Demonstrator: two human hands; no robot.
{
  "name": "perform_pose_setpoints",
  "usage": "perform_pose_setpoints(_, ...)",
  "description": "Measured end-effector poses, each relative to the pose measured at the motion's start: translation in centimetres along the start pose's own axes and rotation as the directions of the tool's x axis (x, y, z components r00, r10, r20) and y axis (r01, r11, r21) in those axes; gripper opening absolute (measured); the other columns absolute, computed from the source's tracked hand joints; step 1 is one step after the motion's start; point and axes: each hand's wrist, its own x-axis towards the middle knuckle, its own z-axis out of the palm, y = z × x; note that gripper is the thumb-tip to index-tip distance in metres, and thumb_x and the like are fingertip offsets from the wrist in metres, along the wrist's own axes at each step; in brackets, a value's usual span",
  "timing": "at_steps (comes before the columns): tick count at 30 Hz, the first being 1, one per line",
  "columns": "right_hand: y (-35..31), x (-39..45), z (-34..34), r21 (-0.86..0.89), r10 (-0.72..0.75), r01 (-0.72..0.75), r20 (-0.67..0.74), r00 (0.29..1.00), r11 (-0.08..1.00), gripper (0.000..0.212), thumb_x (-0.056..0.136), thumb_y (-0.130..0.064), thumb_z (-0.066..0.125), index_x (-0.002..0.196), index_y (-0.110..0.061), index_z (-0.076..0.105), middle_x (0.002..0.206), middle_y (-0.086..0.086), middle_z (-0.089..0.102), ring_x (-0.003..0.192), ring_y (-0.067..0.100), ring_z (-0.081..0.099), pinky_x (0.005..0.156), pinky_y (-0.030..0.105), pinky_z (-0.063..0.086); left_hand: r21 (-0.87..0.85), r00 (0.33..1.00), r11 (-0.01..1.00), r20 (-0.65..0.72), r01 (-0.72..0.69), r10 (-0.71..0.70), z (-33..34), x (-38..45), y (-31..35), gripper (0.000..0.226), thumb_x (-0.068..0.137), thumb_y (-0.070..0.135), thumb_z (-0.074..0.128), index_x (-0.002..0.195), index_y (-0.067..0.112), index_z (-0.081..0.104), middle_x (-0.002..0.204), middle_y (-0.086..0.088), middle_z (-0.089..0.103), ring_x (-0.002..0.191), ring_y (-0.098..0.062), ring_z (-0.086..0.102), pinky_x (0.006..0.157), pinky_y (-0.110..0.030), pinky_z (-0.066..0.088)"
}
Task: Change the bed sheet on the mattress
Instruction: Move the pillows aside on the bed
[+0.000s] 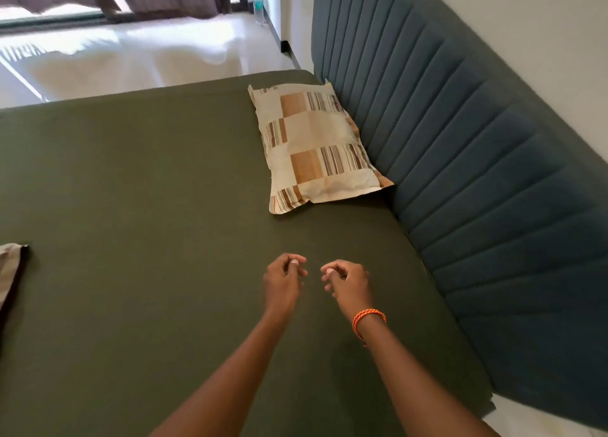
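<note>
A green sheet [148, 206] lies smooth over the whole mattress, filling the middle of the frame. Both arms reach out over it at lower centre. The left hand [283, 280] and right hand [348, 283] hover close together, fingers curled in with thumbs against fingertips; whether they pinch anything, I cannot tell. An orange band [367, 320] circles the right wrist. A checked pillow [316, 147] rests against the blue headboard [477, 157] at upper right. A bottle [259, 4] stands on the floor at the top.
</note>
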Motion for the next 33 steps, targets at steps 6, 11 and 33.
perform_pose_setpoints(6,1.4,14.3,0.0,-0.032,0.031,-0.031,0.003,1.000,0.999,0.027,0.097,-0.011,0.058,0.082,-0.026,0.074,0.069,-0.002,0.073,0.064,0.009,0.070,0.066,0.033,0.061,-0.030,0.996,0.999,-0.080,0.038,-0.041,4.4,8.8,0.1,0.052,0.113,0.043,0.035,0.091,0.017,0.074,0.083,-0.007,0.074,0.076,-0.016,0.070,0.066,-0.028,0.054)
perform_pose_setpoints(11,2.9,25.9,-0.6,-0.097,-0.007,-0.001,-0.089,0.996,0.995,0.027,0.094,-0.009,0.060,0.076,-0.024,0.074,0.072,-0.006,0.071,0.071,0.010,0.066,0.060,0.021,0.044,-0.064,0.988,0.993,-0.118,0.096,-0.103,8.8,18.3,-2.1,0.053,0.112,0.045,0.039,0.090,0.013,0.076,0.086,-0.006,0.076,0.078,-0.024,0.074,0.070,-0.038,0.063)
perform_pose_setpoints(33,7.1,48.4,1.9,0.012,-0.013,0.015,-0.185,0.983,1.000,0.067,0.101,-0.031,0.062,0.157,-0.009,0.033,0.159,0.013,0.039,0.145,0.030,0.040,0.120,0.038,0.031,-0.527,0.961,0.838,-0.128,0.142,-0.244,14.0,42.2,-4.3,0.064,0.081,0.057,0.084,0.123,0.021,0.052,0.125,-0.004,0.066,0.111,-0.027,0.067,0.097,-0.047,0.060)
